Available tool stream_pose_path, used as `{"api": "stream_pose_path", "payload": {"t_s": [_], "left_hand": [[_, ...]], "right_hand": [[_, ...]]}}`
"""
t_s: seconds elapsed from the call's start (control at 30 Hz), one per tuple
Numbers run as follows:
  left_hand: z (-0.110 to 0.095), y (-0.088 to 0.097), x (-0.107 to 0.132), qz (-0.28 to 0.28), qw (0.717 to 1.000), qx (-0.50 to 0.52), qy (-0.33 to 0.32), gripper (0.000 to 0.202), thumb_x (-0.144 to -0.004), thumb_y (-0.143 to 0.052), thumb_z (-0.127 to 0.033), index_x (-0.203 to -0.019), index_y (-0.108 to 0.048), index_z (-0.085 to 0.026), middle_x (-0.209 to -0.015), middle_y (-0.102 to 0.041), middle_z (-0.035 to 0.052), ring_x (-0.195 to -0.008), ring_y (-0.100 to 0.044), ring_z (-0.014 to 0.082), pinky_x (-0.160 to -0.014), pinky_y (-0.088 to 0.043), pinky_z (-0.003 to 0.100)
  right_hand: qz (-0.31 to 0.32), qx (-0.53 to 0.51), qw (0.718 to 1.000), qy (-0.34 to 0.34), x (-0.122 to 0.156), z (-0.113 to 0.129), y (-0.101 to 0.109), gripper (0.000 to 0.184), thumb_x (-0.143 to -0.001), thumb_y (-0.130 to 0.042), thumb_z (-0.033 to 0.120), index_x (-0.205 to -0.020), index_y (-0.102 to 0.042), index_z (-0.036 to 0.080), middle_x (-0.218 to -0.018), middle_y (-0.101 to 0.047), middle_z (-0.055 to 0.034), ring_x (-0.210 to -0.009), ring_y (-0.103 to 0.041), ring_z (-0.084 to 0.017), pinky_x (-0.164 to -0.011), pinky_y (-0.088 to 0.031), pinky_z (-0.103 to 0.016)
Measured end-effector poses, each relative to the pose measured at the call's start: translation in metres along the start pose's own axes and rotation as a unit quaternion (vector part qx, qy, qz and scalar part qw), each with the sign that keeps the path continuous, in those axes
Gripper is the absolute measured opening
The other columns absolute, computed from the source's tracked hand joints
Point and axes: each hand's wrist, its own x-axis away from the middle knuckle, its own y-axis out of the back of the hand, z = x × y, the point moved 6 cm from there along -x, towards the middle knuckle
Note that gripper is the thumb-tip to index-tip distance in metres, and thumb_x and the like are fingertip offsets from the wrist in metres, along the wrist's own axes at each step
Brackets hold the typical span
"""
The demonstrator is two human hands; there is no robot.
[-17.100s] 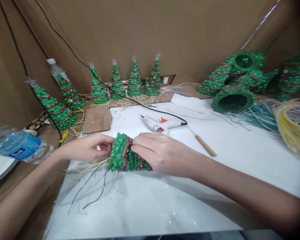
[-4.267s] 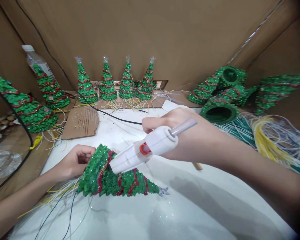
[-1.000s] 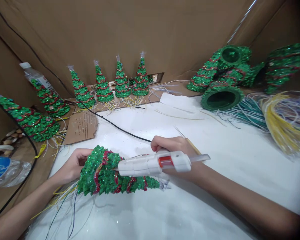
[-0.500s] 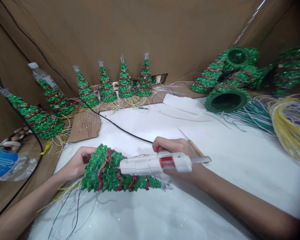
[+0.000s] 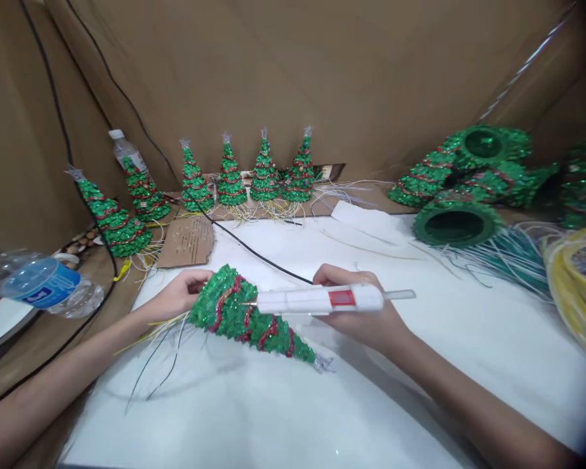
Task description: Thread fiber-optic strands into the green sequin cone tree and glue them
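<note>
My left hand (image 5: 183,292) grips the base of a small green tinsel Christmas tree (image 5: 232,306) with red garland, lying tilted with its clear star tip (image 5: 323,363) toward the lower right. Some of these fingers are hidden behind the base. Thin yellow, white and dark wires (image 5: 168,332) trail from that end. My right hand (image 5: 354,306) is closed round a white hot glue gun (image 5: 297,301), with a clear glue stick (image 5: 401,295) jutting from its back. The gun's nozzle points left, at or just over the tree's side; contact cannot be made out.
Several finished trees (image 5: 264,172) stand along the back and left edge of the white table (image 5: 254,417). More trees (image 5: 456,225) are heaped at the back right, beside bundled wires (image 5: 571,280). A water bottle (image 5: 49,283) lies at left. The black cord (image 5: 254,251) crosses the table.
The view has shifted, so the scene sits further right and lower at the back. The tree's tip now slants more downward, and the glue gun covers less of the tree. Both hands keep their hold.
</note>
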Motion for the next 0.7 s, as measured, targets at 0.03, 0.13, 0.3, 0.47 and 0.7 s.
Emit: {"api": "stream_pose_path", "payload": {"t_s": [0.03, 0.13, 0.3, 0.47, 0.7], "left_hand": [[0.001, 0.002, -0.002, -0.004, 1.000, -0.001, -0.008, 0.035, -0.070, -0.074, -0.042, -0.087, -0.070, -0.012, -0.084, -0.071, 0.0053, -0.080, -0.062, 0.0186, -0.073, -0.048, 0.027], [0.006, 0.015, -0.008, -0.034, 0.999, 0.019, -0.005, 0.039, -0.080, -0.061, -0.050, -0.086, -0.069, -0.013, -0.080, -0.068, 0.0032, -0.075, -0.060, 0.0159, -0.070, -0.046, 0.025], [-0.006, 0.032, -0.008, -0.055, 0.996, 0.057, -0.044, 0.042, -0.085, -0.051, -0.050, -0.087, -0.070, -0.012, -0.090, -0.069, 0.0080, -0.085, -0.060, 0.0179, -0.082, -0.045, 0.028], [-0.041, 0.018, 0.009, -0.081, 0.995, -0.038, -0.038, 0.042, -0.079, -0.060, -0.043, -0.111, -0.058, -0.017, -0.108, -0.063, 0.0078, -0.100, -0.058, 0.0214, -0.087, -0.044, 0.032], [-0.076, -0.010, 0.001, -0.078, 0.979, -0.190, 0.007, 0.054, -0.071, -0.069, -0.036, -0.118, -0.052, -0.018, -0.122, -0.058, 0.0105, -0.109, -0.056, 0.0259, -0.098, -0.042, 0.044]], "right_hand": [[-0.001, -0.006, 1.000, -0.009, 0.000, -0.002, 0.001, 0.015, -0.064, -0.060, 0.028, -0.064, -0.047, 0.021, -0.052, -0.053, 0.0045, -0.046, -0.043, -0.009, -0.046, -0.032, -0.021], [-0.014, -0.033, 0.999, -0.035, -0.002, -0.003, 0.009, 0.019, -0.066, -0.063, 0.031, -0.062, -0.048, 0.021, -0.052, -0.054, 0.0041, -0.048, -0.046, -0.010, -0.045, -0.034, -0.021], [-0.048, -0.060, 0.996, -0.053, -0.002, -0.009, 0.024, 0.020, -0.067, -0.064, 0.031, -0.062, -0.047, 0.022, -0.052, -0.053, 0.0039, -0.049, -0.048, -0.012, -0.045, -0.036, -0.023], [-0.097, -0.008, 0.995, -0.035, 0.007, -0.026, 0.039, 0.021, -0.069, -0.064, 0.037, -0.064, -0.050, 0.022, -0.052, -0.055, 0.0035, -0.047, -0.048, -0.012, -0.045, -0.036, -0.023], [-0.162, 0.150, 0.975, -0.034, 0.016, -0.036, 0.059, 0.021, -0.064, -0.060, 0.042, -0.065, -0.051, 0.024, -0.050, -0.055, 0.0025, -0.043, -0.045, -0.014, -0.046, -0.031, -0.025]]}}
